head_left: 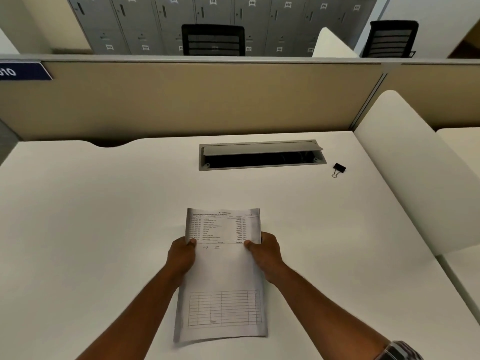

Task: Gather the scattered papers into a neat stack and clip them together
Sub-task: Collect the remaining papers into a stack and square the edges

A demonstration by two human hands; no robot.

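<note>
A stack of printed papers [222, 276] is held above the white desk [91, 216], near its front middle. The top sheet shows a table of text at its far end and an empty grid at its near end. My left hand [181, 255] grips the stack's left edge, thumb on top. Gripping the right edge the same way is my right hand [265, 253]. A black binder clip [338, 169] lies on the desk at the far right, well apart from both hands.
A grey cable hatch [261, 155] with its lid raised is set into the desk behind the papers. A beige partition [181, 100] closes the far edge. A white rounded divider [415, 178] borders the right side. Two black chairs and grey lockers stand beyond.
</note>
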